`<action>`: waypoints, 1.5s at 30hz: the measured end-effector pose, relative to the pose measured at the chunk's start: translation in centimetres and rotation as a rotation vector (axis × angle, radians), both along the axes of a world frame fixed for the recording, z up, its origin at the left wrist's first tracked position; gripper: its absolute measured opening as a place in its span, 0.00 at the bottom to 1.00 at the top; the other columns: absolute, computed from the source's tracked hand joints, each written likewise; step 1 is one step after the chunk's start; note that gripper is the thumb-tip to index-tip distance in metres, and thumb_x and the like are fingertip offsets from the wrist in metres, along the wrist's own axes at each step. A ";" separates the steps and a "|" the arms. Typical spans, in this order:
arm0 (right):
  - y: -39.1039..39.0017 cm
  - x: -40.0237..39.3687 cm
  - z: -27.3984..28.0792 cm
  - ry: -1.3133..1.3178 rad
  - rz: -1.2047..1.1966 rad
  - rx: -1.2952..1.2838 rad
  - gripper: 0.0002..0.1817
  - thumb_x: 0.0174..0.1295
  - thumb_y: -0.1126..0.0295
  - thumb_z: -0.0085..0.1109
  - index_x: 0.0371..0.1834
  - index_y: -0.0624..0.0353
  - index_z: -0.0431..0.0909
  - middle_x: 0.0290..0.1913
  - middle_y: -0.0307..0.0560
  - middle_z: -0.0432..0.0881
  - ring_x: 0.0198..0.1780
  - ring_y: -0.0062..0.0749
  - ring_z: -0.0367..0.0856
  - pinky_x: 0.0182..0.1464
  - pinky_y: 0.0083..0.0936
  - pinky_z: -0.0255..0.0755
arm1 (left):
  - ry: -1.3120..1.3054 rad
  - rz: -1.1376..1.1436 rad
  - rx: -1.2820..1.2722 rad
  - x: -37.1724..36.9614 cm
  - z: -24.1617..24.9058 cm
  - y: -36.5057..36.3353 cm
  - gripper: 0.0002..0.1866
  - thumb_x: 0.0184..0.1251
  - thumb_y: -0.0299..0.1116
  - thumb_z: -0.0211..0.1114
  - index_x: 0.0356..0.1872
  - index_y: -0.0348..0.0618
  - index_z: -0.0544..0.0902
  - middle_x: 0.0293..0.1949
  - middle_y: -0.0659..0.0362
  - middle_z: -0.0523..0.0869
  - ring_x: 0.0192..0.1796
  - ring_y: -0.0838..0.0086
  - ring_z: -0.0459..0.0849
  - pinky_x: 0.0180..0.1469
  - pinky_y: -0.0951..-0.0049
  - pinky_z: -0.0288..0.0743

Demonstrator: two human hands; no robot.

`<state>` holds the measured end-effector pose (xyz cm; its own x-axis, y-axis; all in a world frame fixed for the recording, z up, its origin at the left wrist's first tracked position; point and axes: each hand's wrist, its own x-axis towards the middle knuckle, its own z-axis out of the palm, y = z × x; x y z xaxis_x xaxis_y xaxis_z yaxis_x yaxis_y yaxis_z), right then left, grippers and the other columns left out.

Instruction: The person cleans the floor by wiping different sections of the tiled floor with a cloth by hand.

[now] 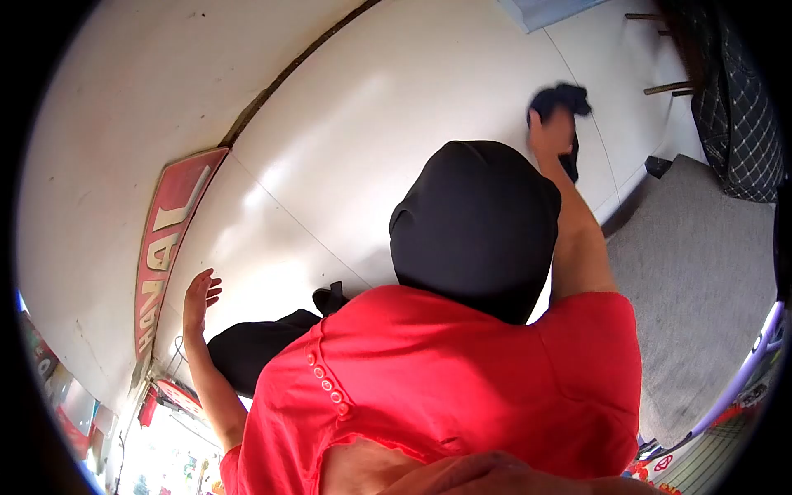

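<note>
My right hand (557,136) reaches far out over the white tiled floor (445,91). It holds a dark cloth (575,97) against the tiles, and both are slightly blurred by motion. Part of the cloth hangs out beyond the fingers and below the wrist. My left hand (200,301) is raised at the left with its fingers apart and nothing in it, near a red sign (177,223) with pale letters. Between my arms, one bent knee in black trousers (474,231) juts forward. The other black-clad leg (264,351) lies to the left.
A grey mat or cloth (689,289) covers the right side. Behind it stands a dark quilted cover (737,115) beside thin wooden legs (667,87). A pale wall (124,107) rises at the left, and a light blue item (549,10) lies at the top edge.
</note>
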<state>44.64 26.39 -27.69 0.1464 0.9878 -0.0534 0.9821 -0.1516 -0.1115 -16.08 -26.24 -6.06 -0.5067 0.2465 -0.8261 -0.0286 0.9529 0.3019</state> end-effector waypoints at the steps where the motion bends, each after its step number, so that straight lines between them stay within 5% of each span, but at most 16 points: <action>1: 2.7 -1.4 -2.6 -0.042 0.121 0.038 0.40 0.61 0.41 0.59 0.74 0.51 0.68 0.76 0.51 0.66 0.75 0.51 0.63 0.71 0.59 0.59 | 0.007 -0.005 -0.001 0.0 0.1 0.2 0.23 0.80 0.43 0.50 0.68 0.46 0.76 0.53 0.54 0.87 0.51 0.69 0.86 0.54 0.66 0.79; 4: 5.4 -10.8 -7.0 -0.062 0.357 0.164 0.37 0.64 0.40 0.54 0.74 0.44 0.67 0.79 0.37 0.62 0.78 0.43 0.54 0.67 0.66 0.48 | -0.003 0.013 0.016 -0.1 -0.2 0.1 0.22 0.80 0.44 0.50 0.67 0.46 0.76 0.53 0.54 0.87 0.51 0.68 0.86 0.55 0.66 0.78; 8: -2.9 -20.9 -3.1 0.077 0.845 0.165 0.32 0.57 0.57 0.66 0.68 0.43 0.72 0.72 0.37 0.68 0.77 0.43 0.56 0.67 0.65 0.48 | -0.013 -0.014 0.026 0.1 -0.2 0.9 0.23 0.80 0.44 0.50 0.67 0.46 0.76 0.53 0.54 0.87 0.51 0.69 0.86 0.55 0.66 0.78; 12: -12.8 -21.3 -2.1 0.254 1.334 0.023 0.32 0.54 0.64 0.67 0.66 0.39 0.76 0.73 0.32 0.69 0.77 0.35 0.58 0.72 0.58 0.48 | 0.004 -0.031 0.014 0.0 -0.5 2.0 0.22 0.80 0.44 0.51 0.68 0.48 0.76 0.52 0.55 0.87 0.50 0.70 0.85 0.55 0.66 0.77; 16: -9.6 -18.9 -1.9 0.231 1.628 0.059 0.34 0.50 0.65 0.68 0.66 0.35 0.75 0.72 0.29 0.70 0.75 0.30 0.62 0.69 0.55 0.54 | -0.008 -0.033 0.028 -0.5 -0.9 1.5 0.22 0.80 0.45 0.51 0.68 0.49 0.76 0.53 0.55 0.87 0.49 0.70 0.85 0.55 0.67 0.77; 19: -1.4 -17.3 -0.5 0.048 1.422 0.029 0.30 0.52 0.72 0.65 0.61 0.35 0.78 0.66 0.32 0.77 0.70 0.34 0.70 0.61 0.53 0.65 | -0.029 -0.014 0.024 -0.9 -1.2 -0.3 0.23 0.80 0.47 0.51 0.68 0.50 0.76 0.54 0.56 0.87 0.50 0.71 0.85 0.55 0.67 0.76; 20: 2.9 -16.9 -1.6 0.238 1.322 0.009 0.28 0.52 0.75 0.63 0.59 0.40 0.80 0.64 0.37 0.79 0.67 0.38 0.75 0.60 0.47 0.71 | -0.021 -0.003 0.032 -0.7 -1.2 -0.4 0.23 0.80 0.48 0.51 0.68 0.50 0.75 0.54 0.56 0.86 0.50 0.70 0.85 0.55 0.66 0.76; 22: 8.9 -16.4 -0.4 0.269 1.071 0.034 0.26 0.54 0.80 0.58 0.59 0.51 0.80 0.64 0.44 0.79 0.67 0.46 0.75 0.69 0.41 0.69 | -0.011 0.008 0.045 -0.1 -0.5 -0.7 0.25 0.80 0.51 0.51 0.68 0.50 0.75 0.54 0.56 0.86 0.50 0.70 0.85 0.55 0.65 0.76; 24: 16.2 -15.8 -2.1 0.341 0.987 0.064 0.25 0.60 0.76 0.57 0.64 0.55 0.78 0.66 0.54 0.77 0.69 0.51 0.72 0.72 0.40 0.65 | -0.003 0.020 0.020 0.7 0.2 -0.9 0.24 0.80 0.49 0.51 0.68 0.50 0.76 0.53 0.57 0.86 0.51 0.71 0.84 0.56 0.67 0.75; 26: 20.8 -16.4 -2.8 0.257 0.847 -0.050 0.28 0.66 0.60 0.56 0.71 0.52 0.73 0.72 0.60 0.69 0.72 0.55 0.66 0.75 0.38 0.59 | -0.001 0.051 0.002 2.0 1.4 -1.5 0.23 0.80 0.47 0.51 0.68 0.49 0.76 0.52 0.58 0.86 0.51 0.72 0.83 0.57 0.68 0.75; 29: 15.4 -20.2 -1.1 0.177 0.644 -0.085 0.37 0.63 0.40 0.56 0.72 0.47 0.73 0.77 0.54 0.63 0.78 0.57 0.55 0.73 0.61 0.50 | 0.005 0.114 -0.004 5.1 4.0 -1.8 0.21 0.79 0.42 0.53 0.68 0.49 0.77 0.51 0.59 0.87 0.50 0.73 0.83 0.57 0.69 0.75; 33: 3.6 -24.2 -1.3 0.088 1.099 0.112 0.42 0.57 0.35 0.61 0.72 0.43 0.72 0.77 0.48 0.64 0.76 0.52 0.57 0.71 0.61 0.47 | 0.084 0.143 -0.023 11.3 8.3 -0.8 0.20 0.80 0.40 0.54 0.67 0.47 0.77 0.51 0.58 0.87 0.51 0.73 0.82 0.57 0.70 0.75; 39: -6.9 -33.1 1.3 0.176 2.293 -0.284 0.45 0.46 0.49 0.74 0.72 0.33 0.68 0.76 0.33 0.65 0.75 0.33 0.60 0.72 0.52 0.48 | 0.216 0.462 0.116 17.1 15.0 -2.8 0.24 0.81 0.47 0.51 0.70 0.49 0.76 0.55 0.60 0.85 0.56 0.75 0.82 0.62 0.71 0.73; 42: -5.1 -39.2 2.4 0.140 2.419 -0.291 0.50 0.46 0.49 0.74 0.77 0.35 0.63 0.77 0.30 0.64 0.77 0.29 0.59 0.73 0.55 0.47 | 0.372 0.615 0.119 20.6 18.2 -5.0 0.25 0.82 0.50 0.49 0.70 0.49 0.76 0.57 0.61 0.85 0.57 0.75 0.82 0.64 0.70 0.73; 45: -5.2 -44.3 2.2 0.008 2.289 -0.090 0.47 0.55 0.44 0.69 0.79 0.37 0.60 0.80 0.41 0.58 0.79 0.42 0.53 0.73 0.65 0.46 | 0.518 0.757 0.078 22.4 18.6 -9.1 0.24 0.82 0.50 0.49 0.68 0.51 0.79 0.56 0.59 0.87 0.57 0.76 0.84 0.65 0.72 0.73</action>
<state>0.31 21.23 -25.51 -0.8351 -0.5431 -0.0869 -0.5240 0.8337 -0.1744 6.36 -35.33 12.55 -0.8575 -0.2561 -0.4461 -0.4797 0.7113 0.5138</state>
